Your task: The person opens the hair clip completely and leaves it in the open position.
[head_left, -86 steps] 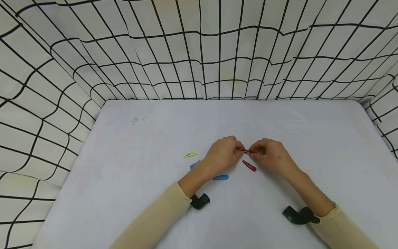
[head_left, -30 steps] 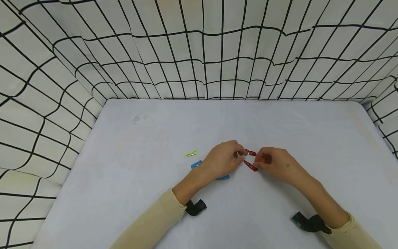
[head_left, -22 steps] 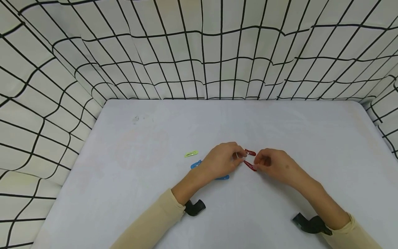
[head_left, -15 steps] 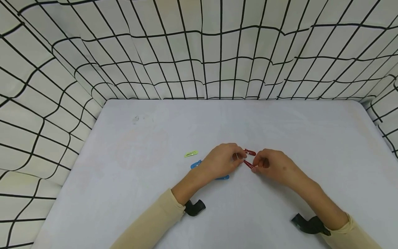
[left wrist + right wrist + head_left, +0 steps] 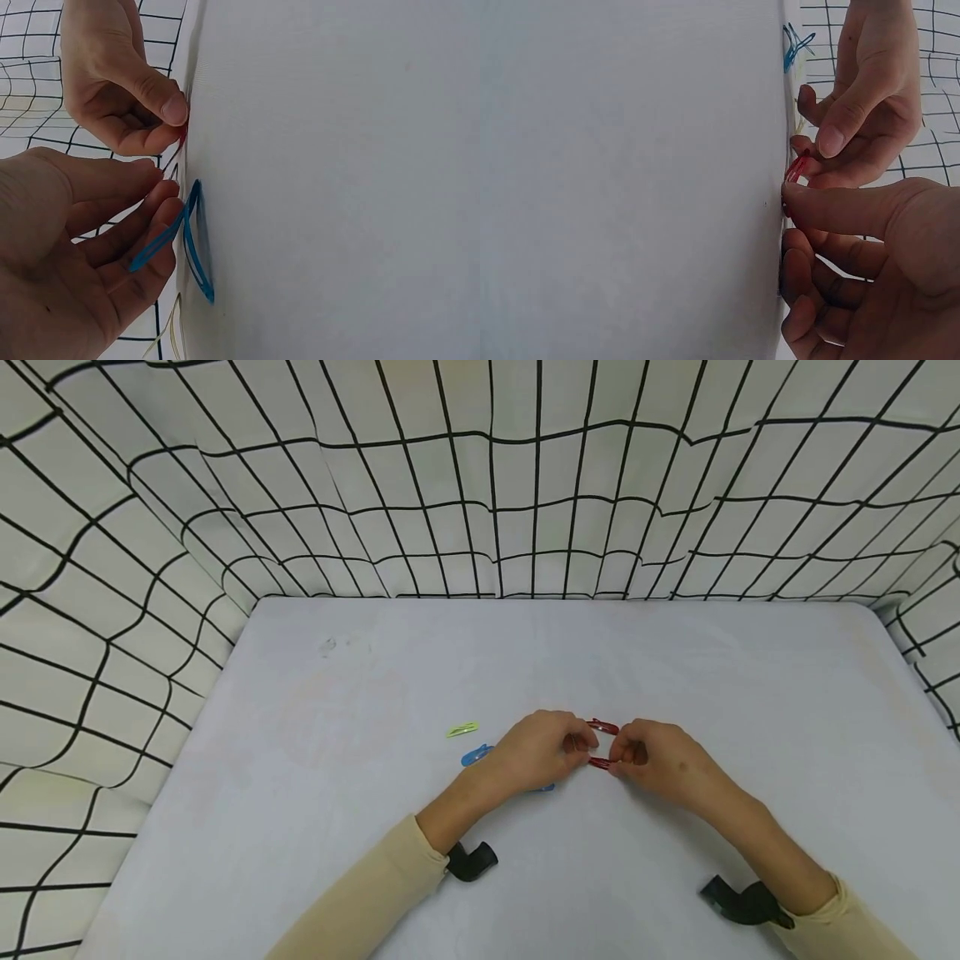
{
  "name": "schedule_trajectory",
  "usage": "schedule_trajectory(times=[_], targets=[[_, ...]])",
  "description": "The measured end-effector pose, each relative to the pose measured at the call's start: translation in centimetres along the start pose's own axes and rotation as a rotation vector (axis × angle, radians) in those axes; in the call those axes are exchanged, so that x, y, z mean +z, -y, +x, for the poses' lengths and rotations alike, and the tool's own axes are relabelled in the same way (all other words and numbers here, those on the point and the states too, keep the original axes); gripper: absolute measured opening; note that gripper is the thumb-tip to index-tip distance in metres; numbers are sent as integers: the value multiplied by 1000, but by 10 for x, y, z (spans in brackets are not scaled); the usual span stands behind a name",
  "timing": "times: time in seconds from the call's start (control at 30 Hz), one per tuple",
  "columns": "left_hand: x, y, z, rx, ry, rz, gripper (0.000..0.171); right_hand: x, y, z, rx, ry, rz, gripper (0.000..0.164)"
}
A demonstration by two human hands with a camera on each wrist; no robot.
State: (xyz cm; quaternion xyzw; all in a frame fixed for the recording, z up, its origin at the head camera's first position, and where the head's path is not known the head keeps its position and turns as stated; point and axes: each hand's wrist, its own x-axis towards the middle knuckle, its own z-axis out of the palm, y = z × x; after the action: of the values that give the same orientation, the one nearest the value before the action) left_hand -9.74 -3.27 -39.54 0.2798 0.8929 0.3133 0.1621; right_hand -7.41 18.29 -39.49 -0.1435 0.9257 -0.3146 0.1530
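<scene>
Both hands pinch a red snap hair clip point(image 5: 600, 763) just above the white table. My left hand point(image 5: 543, 747) has its thumb and fingertips at the clip's narrow end. At the other end are the thumb and forefinger of my right hand point(image 5: 667, 760). In the right wrist view the red hair clip point(image 5: 796, 169) looks spread, with its tip at the left thumb. A second red hair clip point(image 5: 606, 727) lies just beyond, between the hands. Near the left wrist lie a blue hair clip point(image 5: 476, 755) and another blue hair clip point(image 5: 547, 788), partly hidden by that hand.
A yellow-green hair clip point(image 5: 462, 728) lies left of the left hand on the white table point(image 5: 360, 827). White walls with a black grid point(image 5: 525, 510) stand along the table's back and sides. A black wrist camera point(image 5: 472, 862) sits under the left wrist, another black camera point(image 5: 742, 902) under the right.
The hands let go of one red hair clip, now on the table, and moved nearer to take the other. That clip has turned from slanted to nearly level between the fingertips.
</scene>
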Motion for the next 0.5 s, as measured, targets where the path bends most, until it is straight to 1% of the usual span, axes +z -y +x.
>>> schedule_trajectory(times=[0.3,0.5], targets=[[4,3,0,-13,8,-9,17,1,1,-1,-1,-8,13,9],[5,3,-1,-15,16,-26,16,2,3,-1,36,11,19,9]])
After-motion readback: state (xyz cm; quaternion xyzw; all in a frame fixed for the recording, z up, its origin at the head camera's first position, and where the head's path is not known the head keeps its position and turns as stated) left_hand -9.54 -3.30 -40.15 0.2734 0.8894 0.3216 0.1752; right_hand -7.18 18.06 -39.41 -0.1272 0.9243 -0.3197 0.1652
